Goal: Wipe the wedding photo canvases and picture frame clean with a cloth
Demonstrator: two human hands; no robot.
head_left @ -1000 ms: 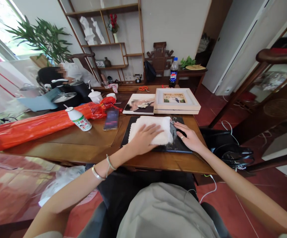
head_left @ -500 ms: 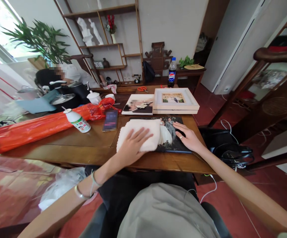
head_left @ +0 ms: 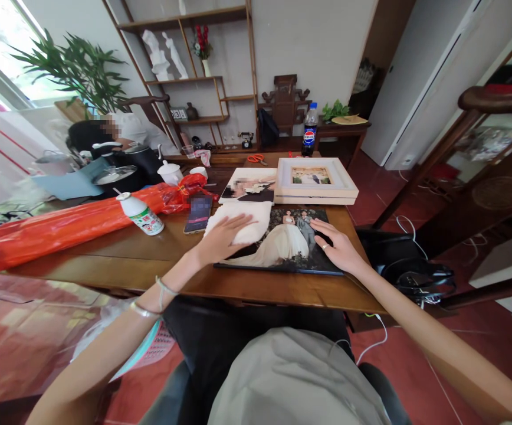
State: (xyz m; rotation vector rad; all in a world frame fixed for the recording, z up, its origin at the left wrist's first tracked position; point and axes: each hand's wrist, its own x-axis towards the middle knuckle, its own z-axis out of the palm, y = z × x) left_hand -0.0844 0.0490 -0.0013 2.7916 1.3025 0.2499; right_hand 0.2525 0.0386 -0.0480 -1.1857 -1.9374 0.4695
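A dark wedding photo panel (head_left: 291, 248) lies flat on the wooden table (head_left: 150, 260) in front of me. My left hand (head_left: 220, 239) presses flat, fingers stretched, on a white folded cloth (head_left: 249, 221) at the panel's upper left corner. My right hand (head_left: 335, 245) rests open on the panel's right side, fingers spread, a ring on one finger. The picture of a couple, with the white dress, shows between my hands.
Behind the panel lie a second photo print (head_left: 249, 188) and a white framed photo (head_left: 313, 179). A phone (head_left: 198, 213), a white bottle (head_left: 141, 213) and a long orange plastic bag (head_left: 61, 227) lie left. Another person (head_left: 105, 131) sits far left. A black bag (head_left: 401, 260) is right.
My left hand has slid the white cloth from the panel's middle to its upper left corner, uncovering the picture. My right hand has stayed put.
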